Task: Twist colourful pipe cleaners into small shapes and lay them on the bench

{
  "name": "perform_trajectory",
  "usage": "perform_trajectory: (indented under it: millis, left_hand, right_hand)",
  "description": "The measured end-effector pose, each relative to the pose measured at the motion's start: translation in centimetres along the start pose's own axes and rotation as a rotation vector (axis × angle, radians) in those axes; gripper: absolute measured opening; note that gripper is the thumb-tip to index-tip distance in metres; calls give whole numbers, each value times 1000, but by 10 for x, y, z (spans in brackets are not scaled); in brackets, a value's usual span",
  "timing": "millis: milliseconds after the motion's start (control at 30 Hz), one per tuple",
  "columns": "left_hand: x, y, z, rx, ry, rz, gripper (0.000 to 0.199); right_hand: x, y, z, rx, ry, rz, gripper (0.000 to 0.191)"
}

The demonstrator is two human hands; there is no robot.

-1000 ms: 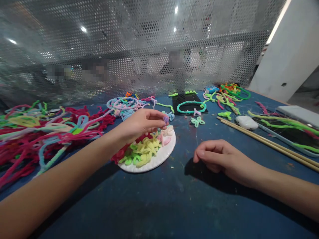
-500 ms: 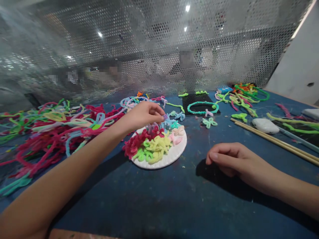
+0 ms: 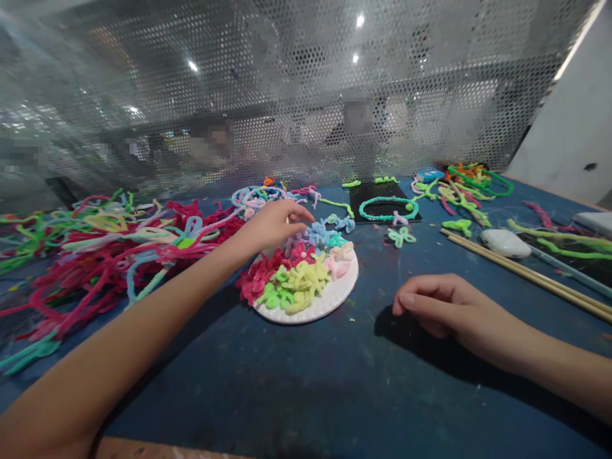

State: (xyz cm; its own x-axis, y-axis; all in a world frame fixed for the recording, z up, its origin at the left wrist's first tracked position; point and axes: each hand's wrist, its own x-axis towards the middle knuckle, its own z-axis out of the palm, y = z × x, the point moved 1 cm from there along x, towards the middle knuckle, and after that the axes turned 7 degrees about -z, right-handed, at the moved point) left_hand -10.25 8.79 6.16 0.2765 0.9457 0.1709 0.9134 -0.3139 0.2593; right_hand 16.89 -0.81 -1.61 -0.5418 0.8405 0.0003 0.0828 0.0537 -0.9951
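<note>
My left hand (image 3: 280,223) hovers over the back left of a white plate (image 3: 329,303), its thumb and fingers apart and nothing visible between them. Fuzzy pieces cover much of the plate: red ones (image 3: 258,275) at the left, yellow ones (image 3: 306,280) in front, blue ones (image 3: 319,234) behind, and pale pink ones (image 3: 338,266) at the right. To the right of the plate, my right hand (image 3: 442,307) is held low over the blue table (image 3: 335,382), its fingers curled together; what they hold, if anything, is hidden.
Tangled fuzzy stems (image 3: 95,268) pile up at the left. A turquoise ring (image 3: 368,215) lies on a black board (image 3: 382,191), with a green looped piece (image 3: 401,237) in front. Wooden sticks (image 3: 526,271) and a white case (image 3: 505,243) lie right. A perforated metal screen (image 3: 287,95) stands behind.
The purple piece at my left fingertips no longer shows there, and those fingers have parted. A red flower shape now shows more fully below them. My right hand is almost unmoved.
</note>
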Motion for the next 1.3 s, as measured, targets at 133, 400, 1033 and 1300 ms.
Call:
perform_trajectory:
  millis: [133, 400, 1033, 1300]
  left_hand:
    - [4, -11, 5, 81, -24, 40, 25]
    - [8, -17, 28, 117, -60, 166, 30]
    - [6, -14, 31, 58, 128, 153, 22]
    - [-1, -4, 18, -79, 406, 81, 28]
  right_hand:
    - [0, 0, 0, 14, -3, -3, 39]
    - [2, -2, 1, 11, -6, -12, 41]
    - [1, -4, 1, -31, -19, -1, 39]
    - [-1, -5, 1, 4, -11, 10, 37]
